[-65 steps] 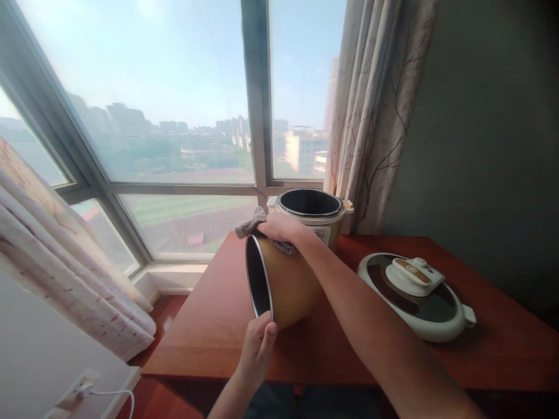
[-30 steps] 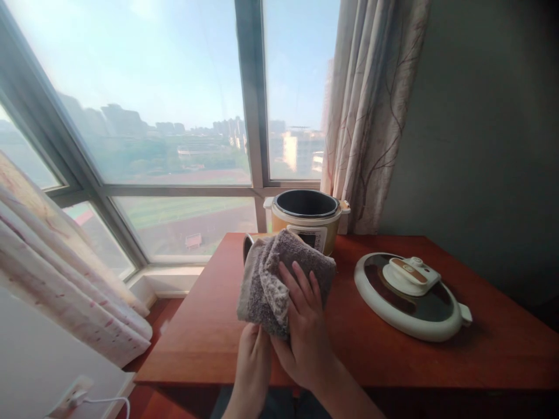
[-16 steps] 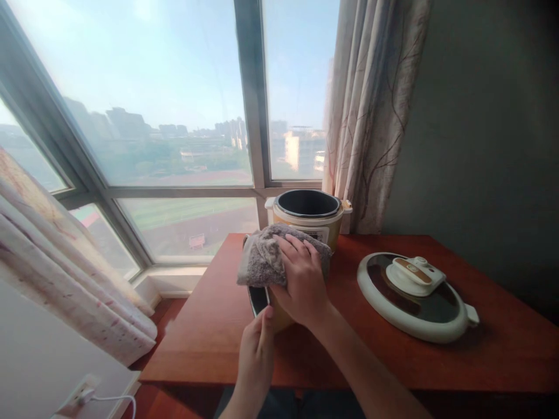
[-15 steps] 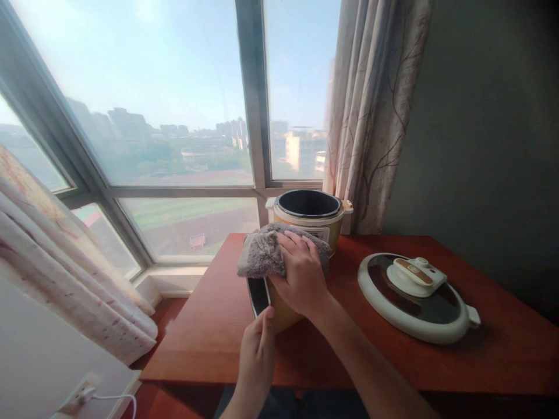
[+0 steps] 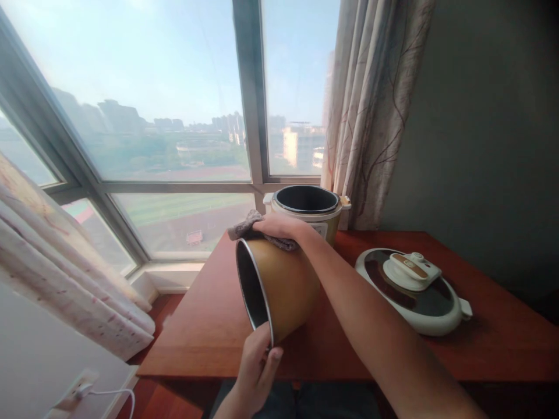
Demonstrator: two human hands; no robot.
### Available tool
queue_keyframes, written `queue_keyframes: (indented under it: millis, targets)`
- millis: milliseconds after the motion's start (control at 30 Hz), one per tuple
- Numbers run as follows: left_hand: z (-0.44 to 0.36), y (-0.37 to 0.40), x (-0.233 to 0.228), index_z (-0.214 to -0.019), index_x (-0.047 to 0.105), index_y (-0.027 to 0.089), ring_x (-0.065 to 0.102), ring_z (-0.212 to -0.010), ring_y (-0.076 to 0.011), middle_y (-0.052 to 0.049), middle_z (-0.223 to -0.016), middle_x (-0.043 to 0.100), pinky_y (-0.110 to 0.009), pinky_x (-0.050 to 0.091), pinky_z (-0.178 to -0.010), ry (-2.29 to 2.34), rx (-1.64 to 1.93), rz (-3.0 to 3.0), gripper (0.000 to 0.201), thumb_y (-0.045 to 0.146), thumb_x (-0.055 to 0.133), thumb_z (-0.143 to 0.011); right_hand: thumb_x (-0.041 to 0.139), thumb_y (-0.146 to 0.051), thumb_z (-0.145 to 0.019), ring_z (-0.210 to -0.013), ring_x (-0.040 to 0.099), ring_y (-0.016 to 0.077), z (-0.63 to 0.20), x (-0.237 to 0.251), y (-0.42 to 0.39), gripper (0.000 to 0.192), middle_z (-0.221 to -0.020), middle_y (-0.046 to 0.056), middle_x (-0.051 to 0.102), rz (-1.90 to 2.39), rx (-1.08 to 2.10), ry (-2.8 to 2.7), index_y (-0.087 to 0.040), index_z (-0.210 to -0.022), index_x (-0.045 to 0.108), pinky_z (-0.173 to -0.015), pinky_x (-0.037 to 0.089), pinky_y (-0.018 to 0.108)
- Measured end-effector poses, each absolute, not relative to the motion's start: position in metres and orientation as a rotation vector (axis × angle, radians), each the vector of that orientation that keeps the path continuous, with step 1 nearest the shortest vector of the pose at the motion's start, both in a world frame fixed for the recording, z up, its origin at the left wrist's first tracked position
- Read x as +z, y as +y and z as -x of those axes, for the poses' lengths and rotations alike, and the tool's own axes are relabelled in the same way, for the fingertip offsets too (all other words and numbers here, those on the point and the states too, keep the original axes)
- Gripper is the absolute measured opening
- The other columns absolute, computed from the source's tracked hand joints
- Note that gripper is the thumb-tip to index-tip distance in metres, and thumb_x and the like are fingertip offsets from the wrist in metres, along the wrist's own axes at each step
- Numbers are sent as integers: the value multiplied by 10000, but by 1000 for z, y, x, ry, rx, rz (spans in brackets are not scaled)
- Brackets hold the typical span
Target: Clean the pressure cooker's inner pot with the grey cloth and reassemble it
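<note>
A gold inner pot with a dark inside lies tipped on its side over the wooden table, its mouth facing left. At the lower part of its rim, my left hand is closed, with fingers inside the mouth and thumb outside. My right hand presses a grey cloth onto the top of the pot's outer wall near the rim. Part of the cloth is hidden under that hand. Just behind stands the cooker body, cream and gold, showing a dark round opening.
The round cooker lid, cream with a dark top and a handle, rests on the right of the wooden table. Windows rise behind the table, with a curtain on each side. A plugged-in white cable is at lower left.
The pot has turned, so more of its gold side and mouth shows. My right hand and the cloth have shifted up and left, toward the rim's top. My left hand has moved slightly down.
</note>
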State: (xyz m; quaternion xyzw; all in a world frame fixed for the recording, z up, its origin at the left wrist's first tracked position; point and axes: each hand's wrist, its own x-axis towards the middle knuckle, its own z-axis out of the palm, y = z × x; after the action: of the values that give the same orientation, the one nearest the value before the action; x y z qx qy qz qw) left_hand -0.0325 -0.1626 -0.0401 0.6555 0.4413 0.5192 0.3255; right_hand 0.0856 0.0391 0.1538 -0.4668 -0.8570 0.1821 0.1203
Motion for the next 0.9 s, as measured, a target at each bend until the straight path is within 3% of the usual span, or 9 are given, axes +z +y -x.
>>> queue_keyframes:
  millis: [233, 333, 467, 600, 700, 900]
  targets:
    - [36, -159, -70, -770, 768, 196, 606, -763, -282, -134, -758, 693, -427, 523, -826, 1408, 1571, -1516, 641, 775, 494, -789, 409, -461, -899, -1078, 639, 319, -89, 151, 27, 488, -1221, 164, 684, 1430, 465, -2430, -132, -1131, 684, -877, 483, 384]
    - [28, -165, -70, -803, 761, 199, 603, -808, -274, -122, -800, 696, -419, 506, -870, 1416, 1571, -1441, 617, 748, 480, -822, 397, -464, -905, -1076, 639, 329, -93, 152, 12, 476, -1204, 156, 690, 1413, 432, -2410, -153, -1126, 682, -862, 487, 402]
    - [25, -158, -52, -648, 695, 179, 599, -726, -246, -96, -679, 656, -366, 519, -756, 1426, 1533, -1357, 672, 809, 494, -765, 416, -436, -909, -1061, 636, 310, -92, 144, -23, 414, -1121, 139, 714, 1392, 249, -2261, -163, -1058, 688, -930, 455, 430]
    - [19, -138, -21, -755, 716, 135, 630, -745, -232, -89, -720, 694, -331, 524, -732, 1249, 1527, -1166, 636, 749, 553, -786, 503, -352, -882, -1331, 451, 276, -84, 117, -63, 427, -1376, 106, 595, 1225, 57, -2029, -162, -1249, 610, -1170, 211, 461]
    - [11, -126, 3, -845, 731, 117, 661, -778, -244, -73, -722, 714, -342, 548, -750, 1087, 1540, -961, 548, 652, 677, -742, 546, -296, -836, -1444, 296, 273, -79, 89, -88, 501, -1501, 68, 479, 1146, 34, -1944, -178, -1323, 561, -1214, 78, 482]
    - [9, -126, 32, -987, 742, 135, 695, -929, -279, -91, -869, 761, -396, 553, -867, 1083, 1546, -690, 475, 479, 778, -661, 496, -247, -818, -1496, 184, 304, -85, 37, -119, 573, -1565, 82, 380, 1028, -87, -1868, -190, -1388, 486, -1188, 125, 567]
